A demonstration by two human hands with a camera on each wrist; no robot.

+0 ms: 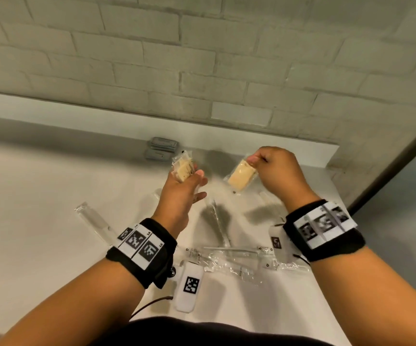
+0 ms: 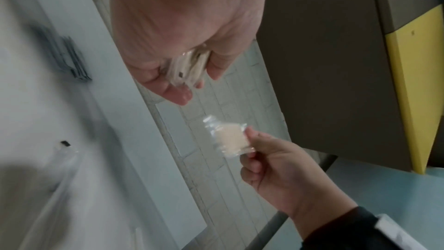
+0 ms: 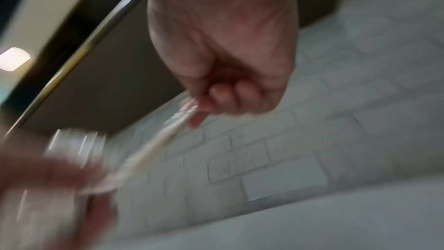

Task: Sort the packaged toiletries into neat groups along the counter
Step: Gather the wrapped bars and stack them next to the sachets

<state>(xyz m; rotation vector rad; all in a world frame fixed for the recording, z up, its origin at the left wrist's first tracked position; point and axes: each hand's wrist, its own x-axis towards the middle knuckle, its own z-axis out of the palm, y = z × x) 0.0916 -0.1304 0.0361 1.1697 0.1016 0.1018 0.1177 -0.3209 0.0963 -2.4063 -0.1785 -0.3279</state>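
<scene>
Above a white bench (image 1: pixel 52 186) strewn with clear-wrapped toiletries (image 1: pixel 229 255), the left hand (image 1: pixel 182 193) grips several wrapped pads (image 1: pixel 183 168) while the right hand (image 1: pixel 276 171) pinches one pad packet (image 1: pixel 241 178) by its edge; grey sachets (image 1: pixel 160 148) lie stacked behind.

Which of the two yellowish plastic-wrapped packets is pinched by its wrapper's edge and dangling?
The yellowish plastic-wrapped packet under the right hand; the left hand grips its packet around the body.

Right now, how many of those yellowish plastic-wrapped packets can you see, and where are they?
At least 2, maybe more. The left hand holds a small stack of packets of unclear number; the right hand pinches a single packet by its top edge. Both are above the counter.
</scene>
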